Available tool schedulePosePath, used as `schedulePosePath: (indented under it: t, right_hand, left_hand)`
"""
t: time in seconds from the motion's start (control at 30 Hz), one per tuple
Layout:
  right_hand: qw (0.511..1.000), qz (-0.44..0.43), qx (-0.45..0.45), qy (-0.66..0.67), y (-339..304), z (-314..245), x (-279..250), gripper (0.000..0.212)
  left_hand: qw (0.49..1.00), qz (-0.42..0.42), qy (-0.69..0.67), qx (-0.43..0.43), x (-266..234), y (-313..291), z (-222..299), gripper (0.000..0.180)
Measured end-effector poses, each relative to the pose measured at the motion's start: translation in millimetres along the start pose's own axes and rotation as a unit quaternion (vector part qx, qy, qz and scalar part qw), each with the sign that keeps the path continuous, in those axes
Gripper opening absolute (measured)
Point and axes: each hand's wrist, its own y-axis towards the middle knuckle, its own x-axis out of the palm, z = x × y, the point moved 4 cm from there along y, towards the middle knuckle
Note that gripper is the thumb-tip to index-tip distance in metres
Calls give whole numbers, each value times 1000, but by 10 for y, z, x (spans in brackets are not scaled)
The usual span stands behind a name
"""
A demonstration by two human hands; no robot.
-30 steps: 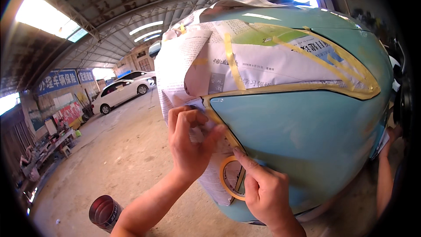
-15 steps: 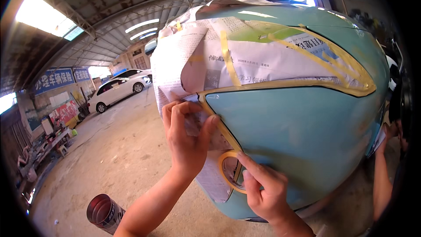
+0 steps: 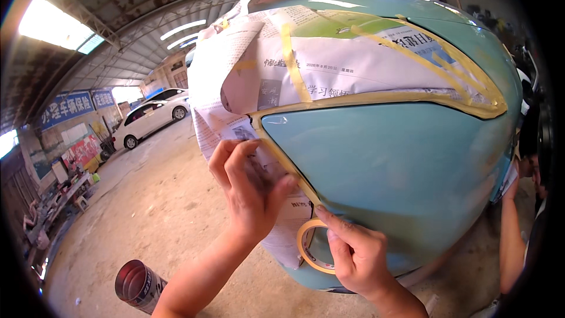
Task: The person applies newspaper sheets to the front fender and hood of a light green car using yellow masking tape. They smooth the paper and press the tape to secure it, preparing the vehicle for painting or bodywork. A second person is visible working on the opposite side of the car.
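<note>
A blue-green car body panel [image 3: 359, 147] fills the middle, with newspaper [image 3: 353, 62] taped along its upper and left edges. A strip of yellow masking tape [image 3: 286, 157] runs down the panel's slanted left edge. My left hand [image 3: 247, 191] rests at this strip, thumb and fingers apart, thumb near the tape and fingertips against the newspaper. My right hand [image 3: 358, 250] grips a roll of masking tape [image 3: 303, 246], whose right side is hidden behind the fingers. Its index fingertip presses at the lower end of the strip, by the panel edge.
At lower left an open metal can [image 3: 140, 285] stands on the concrete floor [image 3: 147, 200]. Another person's arm [image 3: 512, 235] reaches toward the panel's far right side. A white car [image 3: 150, 118] and a cluttered bench [image 3: 67, 200] stand farther left.
My left hand has slid down along the tape strip, away from its upper corner. The tape roll hangs slightly lower, while my right index finger stays at the strip's lower end. The view has shifted slightly.
</note>
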Motion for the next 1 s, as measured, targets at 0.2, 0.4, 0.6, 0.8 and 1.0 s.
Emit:
schedulePosePath:
  t: [0.2,0.4,0.6,0.8,1.0]
  right_hand:
    - [1000,-8,23,20,-24,20,23,44]
    - [999,-10,30,32,-48,40,49,45]
    - [997,-15,54,47,-35,43,101,46]
    - [999,14,35,35,-42,60,144,46]
    - [999,29,27,36,-55,65,174,47]
  left_hand:
    - [995,-71,56,41,35,-205,-52,91]
    - [996,-68,35,41,53,-224,-34,92]
    - [992,-97,62,47,32,-219,-64,95]
    - [996,-69,36,49,27,-184,-1,82]
    - [999,-17,6,-29,24,-10,39,59]
